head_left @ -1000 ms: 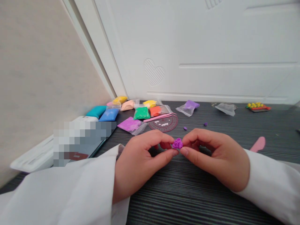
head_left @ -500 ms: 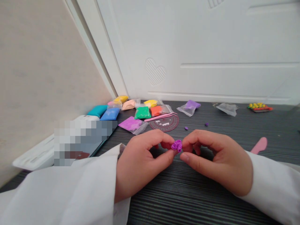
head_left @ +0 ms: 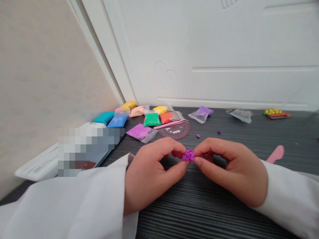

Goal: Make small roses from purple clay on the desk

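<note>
A small purple clay flower [head_left: 188, 155] with a rolled spiral on its left side is pinched between both hands above the dark table. My left hand [head_left: 157, 172] holds its left side between thumb and index finger. On the other side, the thumb and index finger of my right hand [head_left: 230, 169] close on its right edge. Behind the hands lie two tiny purple clay bits [head_left: 198, 136]. A pink plastic clay knife [head_left: 276, 154] rests beyond my right wrist, partly covered by the sleeve.
Bags of coloured clay, among them a green one [head_left: 152, 119] and a magenta one [head_left: 139, 131], lie at the back left. Near them are a round dark mat [head_left: 183, 130] and a pink stick [head_left: 171, 124]. A purple clay bag [head_left: 204, 111] and a clear bag [head_left: 241, 115] lie against the white panel.
My right thumb and index finger have closed onto the flower's right side, where the thumb was apart before. The flower has turned slightly, and its spiral shows more. My left hand keeps its pinch.
</note>
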